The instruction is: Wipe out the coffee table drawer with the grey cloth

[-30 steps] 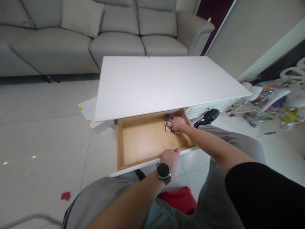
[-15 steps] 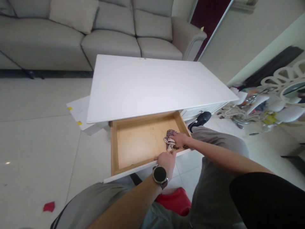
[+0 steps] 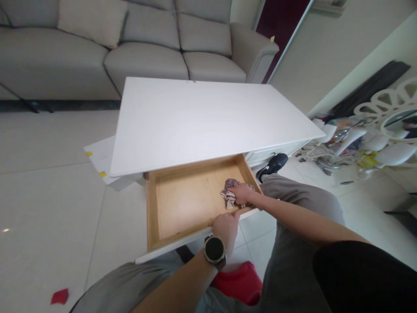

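Observation:
A wooden drawer [image 3: 182, 195] with a white front is pulled out from under the white table [image 3: 202, 117]. My left hand [image 3: 225, 228], with a round watch [image 3: 214, 249] on its wrist, grips the top edge of the drawer front, fingers curled over it. Inside the drawer's right front corner, my right hand [image 3: 243, 193] presses a crumpled patterned cloth [image 3: 229, 198] against the bottom. Its fingers are closed on the cloth, and part of the cloth is hidden under the palm.
A grey sofa [image 3: 146, 61] stands behind the table. A white box [image 3: 104, 156] sits at the table's left. On the floor are a red object [image 3: 239, 282] between my legs and a small red piece [image 3: 60, 296]. Cluttered items [image 3: 355, 143] lie at right.
The view has shifted slightly, so the table and drawer appear a little lower and further left. Both hands keep nearly the same places, the right one still on the cloth.

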A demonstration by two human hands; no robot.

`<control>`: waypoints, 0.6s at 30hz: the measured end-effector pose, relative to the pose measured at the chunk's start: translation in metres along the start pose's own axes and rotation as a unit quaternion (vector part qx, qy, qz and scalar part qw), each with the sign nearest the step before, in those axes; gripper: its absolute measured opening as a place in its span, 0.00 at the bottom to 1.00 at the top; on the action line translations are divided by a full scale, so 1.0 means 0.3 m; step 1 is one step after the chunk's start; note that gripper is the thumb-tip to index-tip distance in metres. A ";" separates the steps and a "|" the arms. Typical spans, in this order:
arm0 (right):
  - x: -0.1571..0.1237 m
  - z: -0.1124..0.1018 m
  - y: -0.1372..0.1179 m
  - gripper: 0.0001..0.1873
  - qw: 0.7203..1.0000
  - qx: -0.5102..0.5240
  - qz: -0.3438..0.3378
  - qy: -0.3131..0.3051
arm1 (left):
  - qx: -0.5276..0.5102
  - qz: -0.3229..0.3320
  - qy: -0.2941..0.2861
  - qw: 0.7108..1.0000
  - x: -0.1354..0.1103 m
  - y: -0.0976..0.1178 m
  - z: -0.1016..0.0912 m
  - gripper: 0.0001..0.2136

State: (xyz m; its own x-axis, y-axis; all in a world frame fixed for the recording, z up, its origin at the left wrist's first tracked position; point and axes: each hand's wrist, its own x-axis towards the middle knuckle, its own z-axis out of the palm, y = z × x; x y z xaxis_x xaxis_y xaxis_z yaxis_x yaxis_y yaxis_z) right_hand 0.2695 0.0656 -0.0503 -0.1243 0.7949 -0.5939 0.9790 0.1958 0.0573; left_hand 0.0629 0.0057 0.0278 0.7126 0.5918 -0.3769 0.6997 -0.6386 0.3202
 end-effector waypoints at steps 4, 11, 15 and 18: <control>0.008 -0.069 -0.036 0.26 0.998 -0.016 0.020 0.051 | 0.006 -0.007 -0.007 1.000 0.009 0.007 0.005 0.18; 0.083 -0.266 -0.076 0.23 0.986 -0.107 0.015 0.129 | 0.017 -0.019 -0.018 1.000 0.009 0.013 0.006 0.18; 0.136 -0.299 0.054 0.22 0.989 -0.079 0.073 0.098 | 0.015 -0.008 -0.038 0.999 0.016 0.007 -0.002 0.18; 0.170 -0.267 0.141 0.21 0.991 -0.060 0.066 0.101 | 0.012 -0.018 -0.054 0.998 0.023 0.008 -0.004 0.19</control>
State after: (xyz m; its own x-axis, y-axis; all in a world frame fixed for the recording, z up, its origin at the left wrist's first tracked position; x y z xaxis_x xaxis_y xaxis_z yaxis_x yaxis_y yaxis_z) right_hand 0.2916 0.1606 -0.0138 -0.0378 0.9146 -0.4027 0.9642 0.1393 0.2259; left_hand 0.0696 0.0087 0.0270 0.6765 0.5593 -0.4792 0.7225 -0.6300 0.2848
